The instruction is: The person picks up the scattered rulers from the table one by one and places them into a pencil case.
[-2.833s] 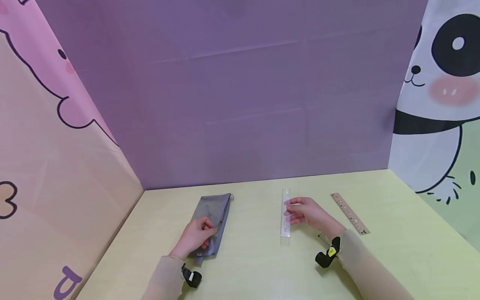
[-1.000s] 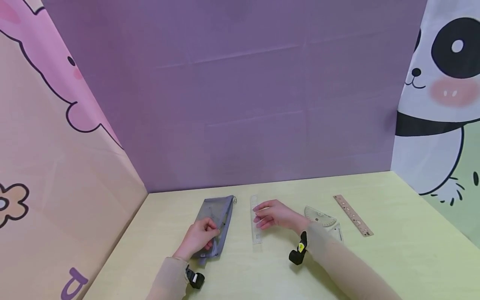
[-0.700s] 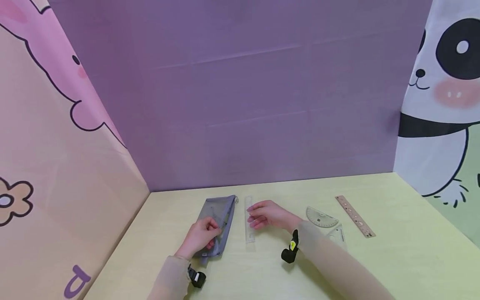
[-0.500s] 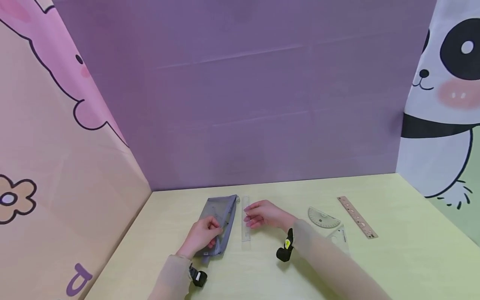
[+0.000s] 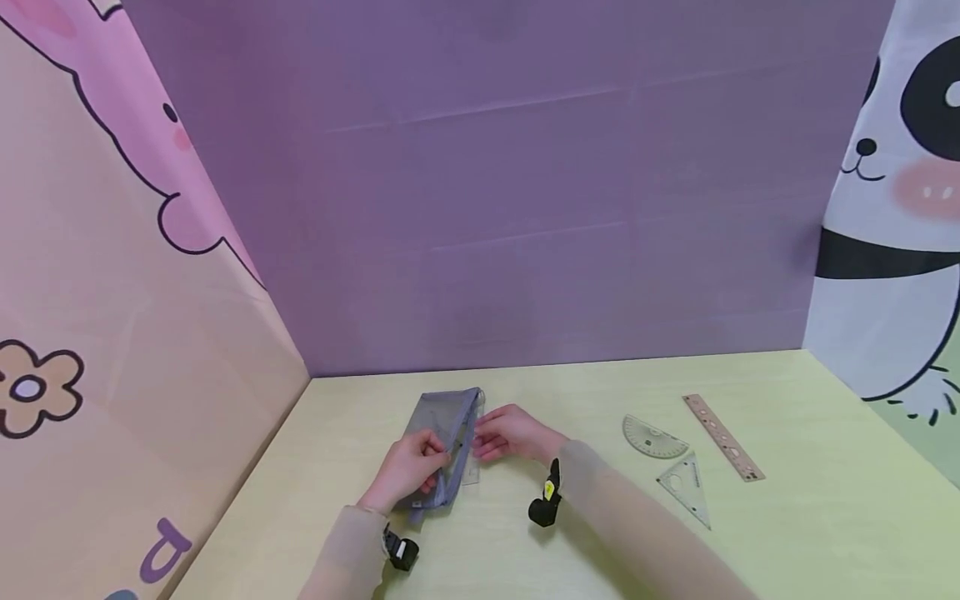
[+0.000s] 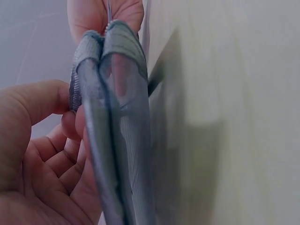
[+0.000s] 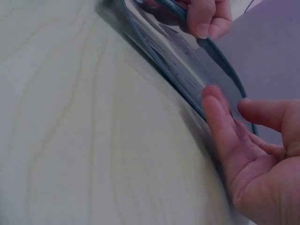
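A grey see-through zip pouch (image 5: 448, 410) lies on the table, its long zipped edge facing right and parted. My left hand (image 5: 408, 468) pinches the upper edge of that opening between thumb and fingers, seen closely in the left wrist view, where the pouch (image 6: 133, 126) gapes. At the opening's right side, my right hand (image 5: 513, 435) holds a clear ruler (image 5: 471, 473) between thumb and fingers. The ruler lies along the pouch edge, partly hidden by the fingers and pouch. In the right wrist view, the fingers (image 7: 220, 119) are at the pouch's mouth; the clear ruler is hard to make out there.
To the right on the table (image 5: 592, 533) lie a clear protractor (image 5: 652, 437), a clear set square (image 5: 686, 489) and a pinkish-brown ruler (image 5: 723, 437) with cut-out shapes. A purple backdrop (image 5: 525, 208) stands behind the table, with printed panels at both sides.
My right hand has carried the clear ruler leftward to the pouch's open edge, uncovering the protractor and set square. My left hand keeps its pinch on the pouch.
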Motion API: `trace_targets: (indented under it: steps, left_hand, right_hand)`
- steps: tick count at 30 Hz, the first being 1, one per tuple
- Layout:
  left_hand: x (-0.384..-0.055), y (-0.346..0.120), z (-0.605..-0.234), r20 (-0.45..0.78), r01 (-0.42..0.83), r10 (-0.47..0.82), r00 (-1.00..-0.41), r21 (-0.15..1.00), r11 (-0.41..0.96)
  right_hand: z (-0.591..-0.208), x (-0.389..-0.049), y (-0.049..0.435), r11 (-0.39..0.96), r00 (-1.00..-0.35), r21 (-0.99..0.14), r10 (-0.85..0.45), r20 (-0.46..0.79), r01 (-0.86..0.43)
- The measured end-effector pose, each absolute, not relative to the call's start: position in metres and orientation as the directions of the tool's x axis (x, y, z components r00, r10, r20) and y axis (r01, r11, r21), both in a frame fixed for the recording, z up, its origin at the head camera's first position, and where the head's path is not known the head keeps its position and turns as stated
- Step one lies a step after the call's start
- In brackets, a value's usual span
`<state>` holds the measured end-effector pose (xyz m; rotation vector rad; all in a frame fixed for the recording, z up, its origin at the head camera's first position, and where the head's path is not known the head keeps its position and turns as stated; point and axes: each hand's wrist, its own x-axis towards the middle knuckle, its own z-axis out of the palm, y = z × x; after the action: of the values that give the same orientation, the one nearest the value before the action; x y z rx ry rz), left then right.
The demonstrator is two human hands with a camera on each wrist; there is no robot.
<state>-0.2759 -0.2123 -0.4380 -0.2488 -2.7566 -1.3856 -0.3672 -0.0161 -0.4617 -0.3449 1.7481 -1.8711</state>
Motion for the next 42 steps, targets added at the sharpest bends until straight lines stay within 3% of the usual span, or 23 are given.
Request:
trace_targets:
  steps: [29, 42]
  left_hand:
    - [-0.275, -0.210, -0.435, 0.084, 0.133, 0.111, -0.990, 0.808, 0.574]
    - [-0.275, -0.211, -0.434, 0.079, 0.129, 0.111, -0.991, 0.806, 0.577]
  right_hand:
    - [-0.464, -0.360, -0.052, -0.039, -0.830, -0.969, -0.525, -0.189, 0.245]
    - [-0.459, -0.352, -0.054, 0.049, -0.848, -0.988, -0.508, -0.151, 0.146]
